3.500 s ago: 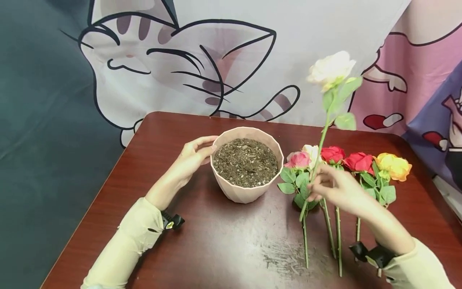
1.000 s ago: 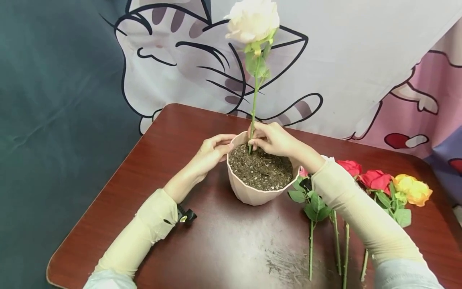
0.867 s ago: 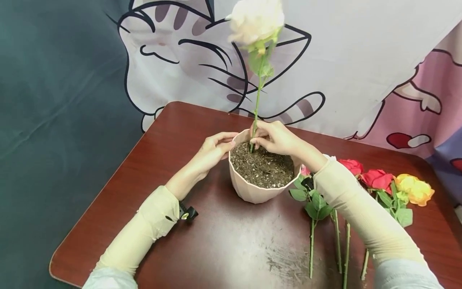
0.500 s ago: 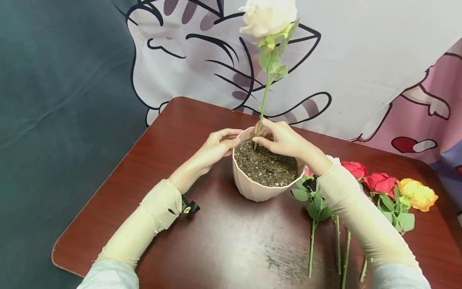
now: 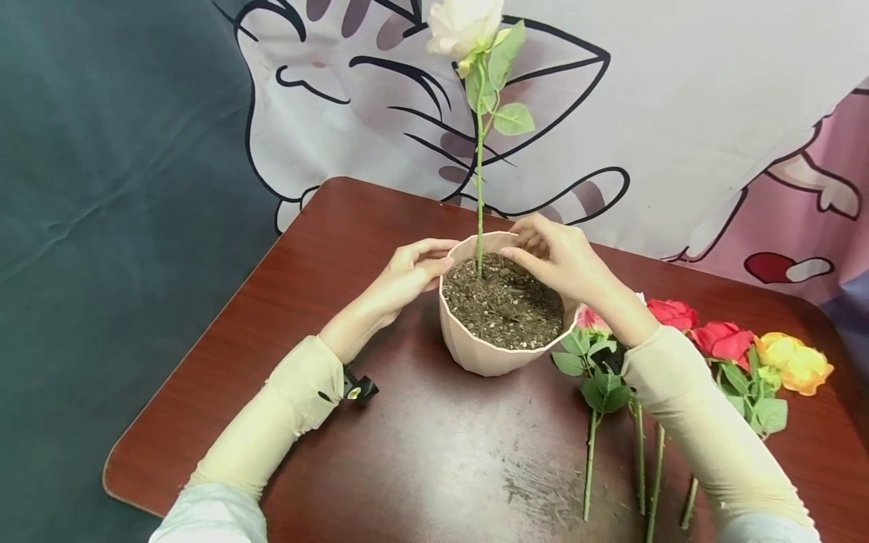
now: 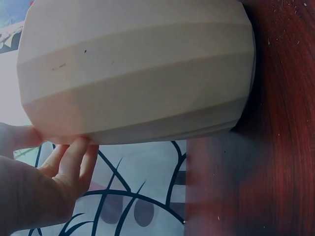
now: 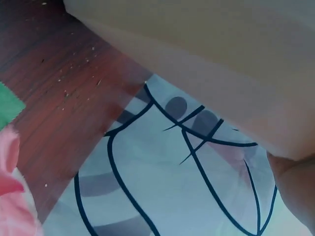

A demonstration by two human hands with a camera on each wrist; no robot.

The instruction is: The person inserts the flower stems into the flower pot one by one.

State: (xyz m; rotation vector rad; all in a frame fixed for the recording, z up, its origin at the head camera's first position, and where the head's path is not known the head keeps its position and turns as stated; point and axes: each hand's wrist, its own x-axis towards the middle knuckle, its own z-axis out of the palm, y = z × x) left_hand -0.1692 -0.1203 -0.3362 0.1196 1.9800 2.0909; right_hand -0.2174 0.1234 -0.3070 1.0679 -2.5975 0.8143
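Note:
A white rose [image 5: 480,162] stands upright with its stem in the soil [image 5: 505,309] of a pale pink flower pot [image 5: 485,358], near the far left of the rim. Its bloom is partly cut off by the frame's top. My left hand [image 5: 400,279] rests against the pot's left side near the rim; in the left wrist view its thumb and fingertips touch the outer wall [image 6: 142,88]. Over the pot's far right rim is my right hand [image 5: 560,260], fingers loosely bent, apart from the stem and holding nothing. Its fingertips are hidden in the right wrist view.
Right of the pot lie a pink rose [image 5: 592,320], two red roses [image 5: 723,341] and a yellow rose [image 5: 796,363], partly under my right forearm. Soil crumbs [image 5: 543,490] mark the brown table [image 5: 380,467]. A cat-printed curtain [image 5: 380,136] hangs behind.
My right hand carried the white rose from the right to the pot and put its stem in the soil. Now it has let go and moved right. The left hand stays at the pot.

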